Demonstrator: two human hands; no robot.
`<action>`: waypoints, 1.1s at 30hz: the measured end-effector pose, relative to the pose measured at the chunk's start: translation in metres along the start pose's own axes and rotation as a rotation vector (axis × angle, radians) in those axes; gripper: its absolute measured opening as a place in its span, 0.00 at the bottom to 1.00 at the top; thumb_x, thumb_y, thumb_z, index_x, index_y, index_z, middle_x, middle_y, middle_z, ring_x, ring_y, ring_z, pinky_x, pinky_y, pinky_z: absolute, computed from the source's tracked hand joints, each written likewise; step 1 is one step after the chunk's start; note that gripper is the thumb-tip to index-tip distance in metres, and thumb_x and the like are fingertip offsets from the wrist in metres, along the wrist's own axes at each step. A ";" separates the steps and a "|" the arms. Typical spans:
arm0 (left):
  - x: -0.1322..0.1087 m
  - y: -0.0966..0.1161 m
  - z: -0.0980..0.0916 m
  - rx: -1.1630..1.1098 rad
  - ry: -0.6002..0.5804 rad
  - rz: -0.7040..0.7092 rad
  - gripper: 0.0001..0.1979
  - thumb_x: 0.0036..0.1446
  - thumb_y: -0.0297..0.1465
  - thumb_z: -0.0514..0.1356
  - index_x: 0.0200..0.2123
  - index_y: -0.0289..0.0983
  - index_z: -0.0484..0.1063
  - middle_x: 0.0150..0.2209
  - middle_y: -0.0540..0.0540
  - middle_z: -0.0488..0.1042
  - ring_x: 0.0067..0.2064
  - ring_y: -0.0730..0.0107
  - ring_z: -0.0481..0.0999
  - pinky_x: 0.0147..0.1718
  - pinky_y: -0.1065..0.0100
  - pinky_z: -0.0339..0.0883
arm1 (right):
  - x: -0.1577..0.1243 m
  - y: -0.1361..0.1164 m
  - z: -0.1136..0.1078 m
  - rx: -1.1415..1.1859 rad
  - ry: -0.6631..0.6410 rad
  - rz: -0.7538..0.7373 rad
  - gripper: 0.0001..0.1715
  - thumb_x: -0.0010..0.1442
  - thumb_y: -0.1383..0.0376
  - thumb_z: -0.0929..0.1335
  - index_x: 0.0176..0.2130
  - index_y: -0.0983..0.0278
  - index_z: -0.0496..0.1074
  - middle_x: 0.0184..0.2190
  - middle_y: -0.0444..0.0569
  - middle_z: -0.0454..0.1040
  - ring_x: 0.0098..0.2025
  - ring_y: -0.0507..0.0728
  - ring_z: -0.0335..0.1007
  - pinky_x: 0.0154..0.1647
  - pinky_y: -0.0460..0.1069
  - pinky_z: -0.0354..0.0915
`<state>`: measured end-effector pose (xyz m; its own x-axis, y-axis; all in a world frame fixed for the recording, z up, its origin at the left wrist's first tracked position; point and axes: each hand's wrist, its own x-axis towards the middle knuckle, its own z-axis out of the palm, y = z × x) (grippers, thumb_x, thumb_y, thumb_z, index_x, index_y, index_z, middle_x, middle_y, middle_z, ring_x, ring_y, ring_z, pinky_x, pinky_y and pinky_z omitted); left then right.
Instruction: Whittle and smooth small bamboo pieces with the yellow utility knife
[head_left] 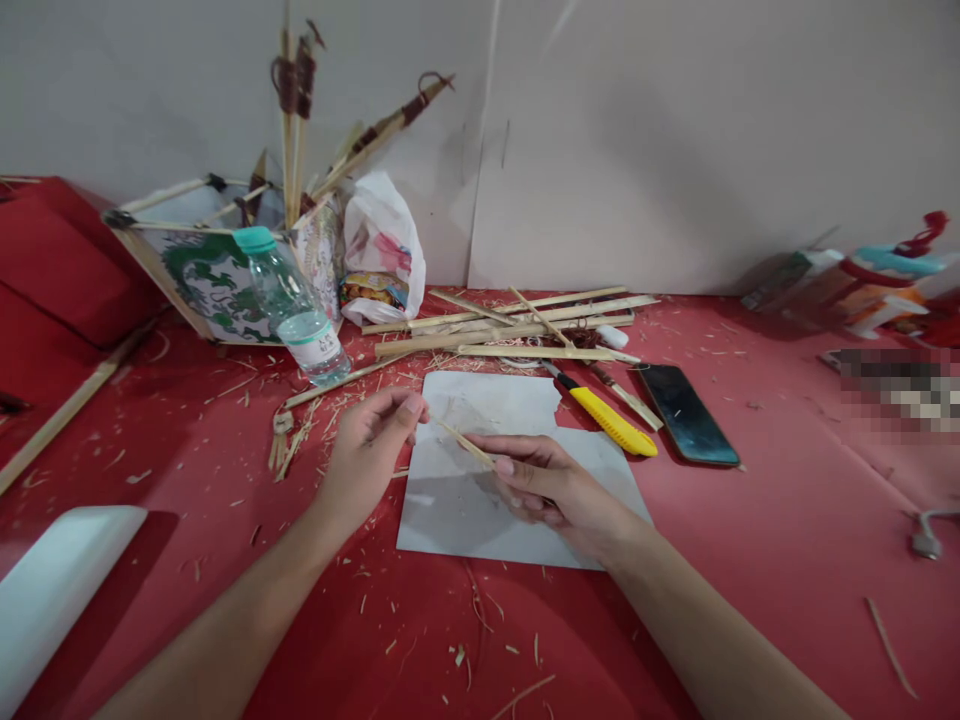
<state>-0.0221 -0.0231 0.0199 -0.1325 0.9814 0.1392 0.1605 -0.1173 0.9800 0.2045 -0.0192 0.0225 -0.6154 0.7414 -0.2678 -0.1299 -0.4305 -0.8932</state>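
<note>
Between my two hands a thin pale bamboo strip [466, 442] slants above a sheet of white paper [450, 520]. My right hand [551, 482] grips its lower end, thumb on top and fingers underneath. At the strip's upper left end, my left hand [375, 440] is closed in a pinch, with the tip reaching its thumb and fingertip. The paper lies on the red tabletop [337, 610], with smudges on it. Just beyond the right hand rests a yellow utility knife [611, 420], beside a dark phone [688, 415].
Bamboo sticks [495, 335] are piled behind the paper among shavings. At back left stand a water bottle [300, 320], a dragon-painted holder [217, 285] with wrapped sticks, and a white plastic bag [382, 240]. A white object [67, 590] lies front left; a cable plug [926, 540] lies right.
</note>
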 end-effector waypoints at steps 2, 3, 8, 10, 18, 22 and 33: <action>0.001 -0.001 -0.001 -0.023 0.005 -0.009 0.17 0.64 0.43 0.58 0.31 0.37 0.75 0.30 0.49 0.75 0.29 0.73 0.69 0.31 0.70 0.64 | 0.000 0.000 0.002 -0.057 0.049 -0.018 0.27 0.60 0.57 0.73 0.57 0.62 0.75 0.19 0.36 0.52 0.20 0.47 0.40 0.18 0.44 0.37; 0.002 -0.002 -0.001 -0.026 0.006 -0.013 0.17 0.65 0.43 0.57 0.31 0.37 0.75 0.29 0.48 0.75 0.29 0.72 0.70 0.31 0.70 0.64 | 0.001 0.000 0.003 -0.094 0.077 -0.031 0.28 0.60 0.56 0.73 0.57 0.63 0.75 0.19 0.36 0.52 0.20 0.47 0.41 0.19 0.44 0.38; 0.003 -0.001 -0.001 0.054 -0.012 -0.053 0.13 0.60 0.41 0.62 0.31 0.37 0.75 0.27 0.50 0.73 0.29 0.72 0.69 0.29 0.71 0.63 | 0.004 0.003 0.005 -0.324 0.101 -0.112 0.30 0.62 0.54 0.70 0.59 0.65 0.73 0.18 0.36 0.54 0.21 0.48 0.44 0.20 0.46 0.43; 0.004 0.000 -0.001 0.072 -0.016 -0.054 0.12 0.60 0.40 0.62 0.31 0.38 0.75 0.26 0.51 0.72 0.29 0.73 0.69 0.29 0.71 0.62 | 0.005 0.006 0.006 -0.448 0.123 -0.175 0.28 0.64 0.54 0.70 0.59 0.64 0.74 0.19 0.37 0.58 0.22 0.48 0.47 0.21 0.46 0.46; 0.004 0.005 0.000 0.065 -0.028 -0.021 0.11 0.61 0.38 0.61 0.32 0.37 0.76 0.26 0.50 0.71 0.28 0.73 0.68 0.28 0.71 0.62 | 0.000 0.023 0.008 -1.004 0.261 -0.555 0.25 0.69 0.63 0.64 0.63 0.62 0.69 0.49 0.55 0.80 0.37 0.56 0.77 0.37 0.51 0.69; 0.003 0.004 0.000 0.024 -0.037 -0.028 0.09 0.60 0.38 0.62 0.33 0.38 0.75 0.27 0.50 0.71 0.28 0.73 0.68 0.28 0.71 0.62 | 0.000 0.026 0.008 -1.036 0.260 -0.593 0.25 0.68 0.65 0.64 0.63 0.62 0.68 0.52 0.55 0.79 0.44 0.59 0.79 0.42 0.54 0.72; 0.001 0.003 -0.001 0.001 -0.071 -0.022 0.09 0.62 0.38 0.61 0.40 0.39 0.76 0.27 0.51 0.71 0.29 0.72 0.68 0.29 0.71 0.62 | -0.001 0.022 0.010 -1.028 0.225 -0.621 0.25 0.68 0.66 0.64 0.64 0.60 0.68 0.53 0.53 0.78 0.44 0.58 0.79 0.43 0.53 0.73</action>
<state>-0.0231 -0.0222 0.0230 -0.0665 0.9920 0.1070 0.1592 -0.0953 0.9826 0.1945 -0.0349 0.0073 -0.5060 0.7924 0.3408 0.3840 0.5607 -0.7336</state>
